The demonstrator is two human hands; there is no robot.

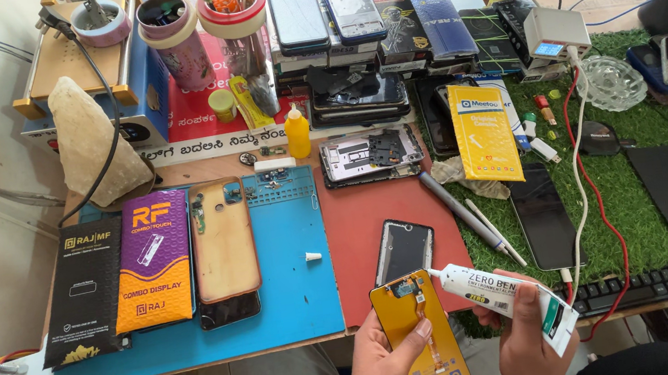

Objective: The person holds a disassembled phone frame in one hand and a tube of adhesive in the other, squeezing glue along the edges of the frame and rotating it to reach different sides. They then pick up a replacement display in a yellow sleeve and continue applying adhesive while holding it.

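Note:
My left hand [382, 370] holds a phone display panel with a yellow protective back [419, 338], upright, at the bottom centre. My right hand [526, 341] grips a white glue tube [499, 295], its nozzle pointing at the top of the yellow panel, touching or nearly so. Just beyond lies a black phone screen [403, 249] on the red mat [373, 225]. A small white cap [312, 256] rests on the blue work mat [292, 262].
A phone back cover [223, 238] and two flat boxes [156, 258] lie on the blue mat. An opened phone frame [370, 155], a yellow squeeze bottle [297, 132], stacked phones, a dark phone [542, 216] on green turf, a keyboard [665, 283] and a monitor surround the area.

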